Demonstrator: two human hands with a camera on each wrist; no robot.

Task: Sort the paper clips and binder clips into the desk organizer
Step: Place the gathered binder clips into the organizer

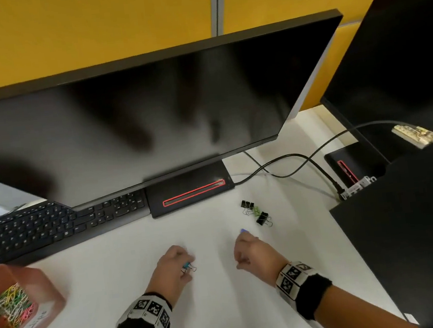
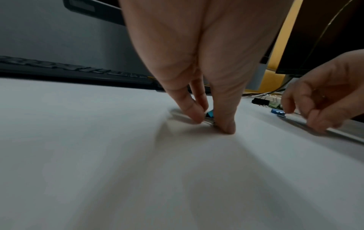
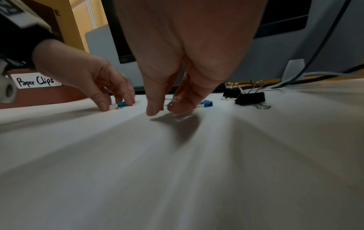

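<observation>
My left hand [image 1: 186, 265] pinches a small teal binder clip [image 2: 209, 114] between thumb and fingers, low on the white desk [image 1: 226, 311]. My right hand [image 3: 165, 109] is curled with its fingertips closed on the wire handle of a blue binder clip [image 3: 207, 103], which pokes out beyond the fingers [image 1: 244, 231]. Two black binder clips [image 1: 247, 205] [image 1: 263, 217] lie further back on the right with a small green clip [image 1: 255, 210] between them. At the left edge stands the pink desk organizer [image 1: 48, 285]. It holds several coloured paper clips [image 1: 10, 308] and is labelled "Paper Clips" [image 3: 36, 81].
A black keyboard [image 1: 55, 225] and a monitor [image 1: 150, 112] on its base [image 1: 188, 191] stand behind the hands. A black box [image 1: 420, 235] and a second screen [image 1: 400, 56] close off the right side, with cables [image 1: 304, 159] between.
</observation>
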